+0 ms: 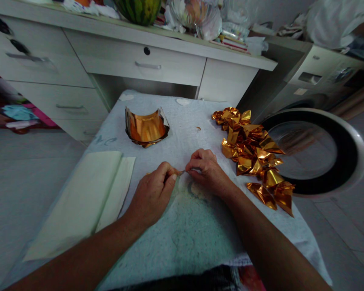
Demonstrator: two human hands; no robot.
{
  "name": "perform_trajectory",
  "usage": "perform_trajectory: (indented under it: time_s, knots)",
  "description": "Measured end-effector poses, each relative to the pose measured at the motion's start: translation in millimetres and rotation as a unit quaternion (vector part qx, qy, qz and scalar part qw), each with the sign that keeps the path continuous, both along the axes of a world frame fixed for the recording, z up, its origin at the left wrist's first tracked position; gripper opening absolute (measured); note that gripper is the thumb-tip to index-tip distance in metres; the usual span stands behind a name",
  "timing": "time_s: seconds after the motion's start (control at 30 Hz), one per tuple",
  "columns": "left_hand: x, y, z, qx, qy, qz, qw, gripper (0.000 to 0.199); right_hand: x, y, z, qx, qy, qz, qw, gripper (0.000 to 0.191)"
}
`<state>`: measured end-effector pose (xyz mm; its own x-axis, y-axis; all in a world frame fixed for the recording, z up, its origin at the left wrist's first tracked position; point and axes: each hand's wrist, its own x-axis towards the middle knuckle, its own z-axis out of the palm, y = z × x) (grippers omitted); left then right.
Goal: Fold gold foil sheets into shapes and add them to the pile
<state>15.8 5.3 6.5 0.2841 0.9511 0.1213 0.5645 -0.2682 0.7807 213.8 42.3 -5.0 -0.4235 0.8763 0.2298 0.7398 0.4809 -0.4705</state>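
Note:
Both hands meet over the middle of a cloth-covered table (182, 230). My left hand (154, 192) is closed on a small piece of gold foil paper (179, 172), most of it hidden under the fingers. Close beside it, my right hand (204, 169) pinches at the tip of that piece with thumb and fingers. Beyond the left hand stands a curved stack of gold foil sheets (147, 127). To the right lies a heap of folded gold foil pieces (251, 145), with two of them nearest me at its lower end.
Pale paper sheets (75, 202) lie at the left. A tiny gold scrap (198, 129) rests beyond my hands. White drawers (145, 60) stand behind the table, topped by a watermelon (139, 10) and a glass bowl (191, 12). A washing machine's open door (348, 153) adjoins the right edge.

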Motion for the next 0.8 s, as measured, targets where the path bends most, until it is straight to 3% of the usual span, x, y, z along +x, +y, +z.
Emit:
perform_trajectory:
  time_s: [0.3,0.5,0.8]
  knots:
    - [-0.2,-1.2,-7.6,0.049,0.032,-0.042,0.997,0.013,-2.9,1.6,1.9,0.018,-0.04,-0.034,0.998,0.021]
    - [2.4,-2.6,-9.0,0.091,0.046,-0.065,0.993,0.015,-4.7,-6.1,8.2,-0.034,0.002,-0.008,0.999,0.033]
    - [-0.1,-3.4,-7.5,0.053,0.021,-0.036,0.998,0.014,-11.0,-3.3,0.6,-0.045,-0.006,-0.008,0.999,0.027]
